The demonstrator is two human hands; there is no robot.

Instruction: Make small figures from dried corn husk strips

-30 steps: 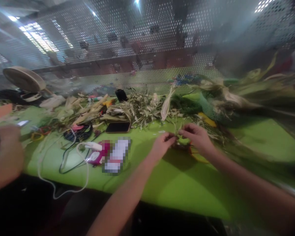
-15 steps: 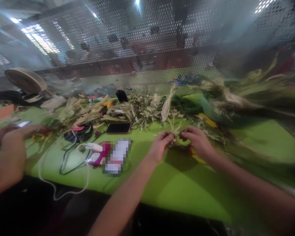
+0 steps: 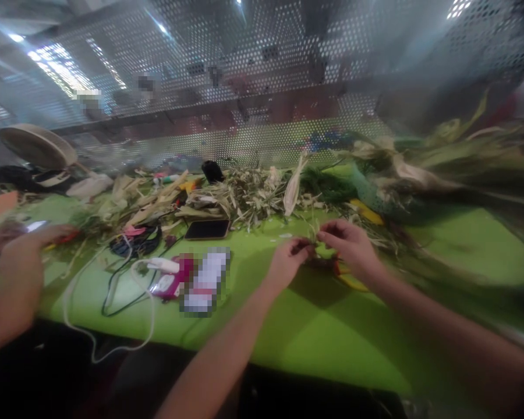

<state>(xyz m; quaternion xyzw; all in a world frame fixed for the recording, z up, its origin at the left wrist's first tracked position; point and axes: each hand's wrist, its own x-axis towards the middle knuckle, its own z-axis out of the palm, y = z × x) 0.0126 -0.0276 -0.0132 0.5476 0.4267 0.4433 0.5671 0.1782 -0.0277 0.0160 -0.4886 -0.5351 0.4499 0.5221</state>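
My left hand (image 3: 288, 261) is closed in a pinch over the green table, with thumb and fingertips together at the base of thin, pale corn husk strips (image 3: 313, 227). From the right, my right hand (image 3: 350, 243) pinches the same strips between thumb and forefinger, a little higher up. The strips are small and blurred, so their lower end is hidden by my fingers. Just beneath my right hand lie yellow-handled scissors (image 3: 351, 280), partly covered. Behind both hands a broad dried husk (image 3: 293, 189) stands out from a heap of husk scraps (image 3: 257, 195).
Left of my hands are a dark phone (image 3: 207, 229), a pixelated phone (image 3: 206, 280), a magenta device (image 3: 173, 279) and a white cable (image 3: 152, 314). A co-worker's arm (image 3: 20, 285) rests at far left. A teal basket (image 3: 367, 189) of husks stands at right, before a perforated metal screen (image 3: 227, 110).
My right hand has moved slightly left onto the husk strips, closer to my left hand. My left fingers have curled in more. The view has shifted slightly.
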